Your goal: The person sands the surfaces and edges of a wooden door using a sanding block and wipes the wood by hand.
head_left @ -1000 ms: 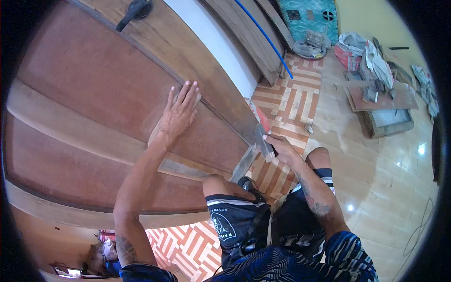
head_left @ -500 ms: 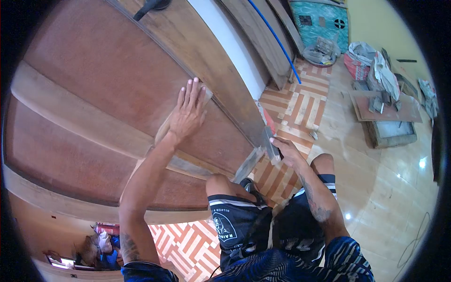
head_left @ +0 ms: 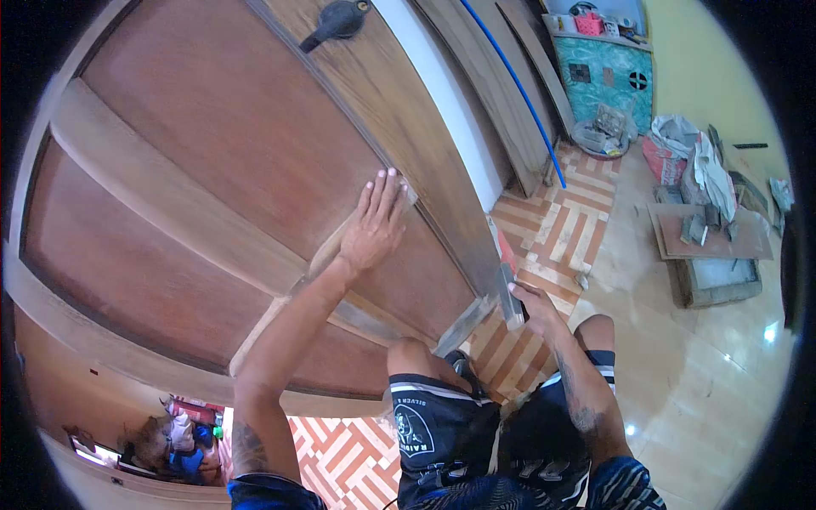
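Note:
A large wooden door with reddish-brown panels stands tilted across the left of the view. My left hand lies flat on it, fingers stretched out and slightly apart, over a pale wood strip beside the dark moulding. At the door's lower right edge, my right hand grips a grey flat-faced block, its fingers wrapped behind it and partly hidden. The block is upright at the door's edge. A black door handle sits at the top of the door frame.
Brown boards and a blue tube lean behind the door. Sacks and a wooden box with a board on top stand at the right. My knees are close below the door.
The whole scene has shifted down and right in view. My left hand remains flat on the door, and my right hand still holds the grey block at its edge.

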`<act>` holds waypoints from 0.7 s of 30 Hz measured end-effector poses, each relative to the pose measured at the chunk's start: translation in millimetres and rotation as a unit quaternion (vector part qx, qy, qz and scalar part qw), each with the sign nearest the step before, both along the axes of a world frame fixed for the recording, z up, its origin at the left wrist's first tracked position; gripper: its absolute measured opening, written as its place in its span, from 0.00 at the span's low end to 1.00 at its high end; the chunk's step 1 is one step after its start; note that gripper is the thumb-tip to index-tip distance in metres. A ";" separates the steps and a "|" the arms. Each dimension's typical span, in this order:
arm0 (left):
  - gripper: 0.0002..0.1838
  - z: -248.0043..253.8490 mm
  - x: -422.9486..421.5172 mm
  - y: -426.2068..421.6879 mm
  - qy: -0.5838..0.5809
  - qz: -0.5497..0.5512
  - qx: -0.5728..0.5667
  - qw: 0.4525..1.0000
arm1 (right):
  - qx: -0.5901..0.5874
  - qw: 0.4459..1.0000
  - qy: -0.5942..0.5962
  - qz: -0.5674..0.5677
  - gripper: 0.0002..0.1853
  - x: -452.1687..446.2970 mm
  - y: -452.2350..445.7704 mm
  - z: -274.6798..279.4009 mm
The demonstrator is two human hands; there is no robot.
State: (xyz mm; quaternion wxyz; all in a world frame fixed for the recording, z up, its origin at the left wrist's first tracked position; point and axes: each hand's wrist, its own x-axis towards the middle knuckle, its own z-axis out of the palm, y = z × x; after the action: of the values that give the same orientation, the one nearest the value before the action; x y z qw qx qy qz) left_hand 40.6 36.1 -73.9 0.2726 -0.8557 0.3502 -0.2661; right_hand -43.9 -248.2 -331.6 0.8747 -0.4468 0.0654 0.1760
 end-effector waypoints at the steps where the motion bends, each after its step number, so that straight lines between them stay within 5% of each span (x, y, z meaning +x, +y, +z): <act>1: 0.38 -0.6 -0.6 0.4 -0.004 -0.001 0.002 1.000 | -0.001 1.000 0.002 -0.004 0.23 -0.3 0.7 -1.4; 21: 0.33 25.2 -18.1 -8.7 0.011 -0.019 0.016 1.000 | 0.027 1.000 -0.006 -0.007 0.20 0.3 0.1 -5.6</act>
State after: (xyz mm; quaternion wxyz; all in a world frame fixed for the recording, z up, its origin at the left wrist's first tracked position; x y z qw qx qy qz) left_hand 22.4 27.4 -48.7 0.2771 -0.8473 0.3736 -0.2565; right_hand -43.6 -248.1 -337.3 0.8883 -0.4233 0.0582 0.1682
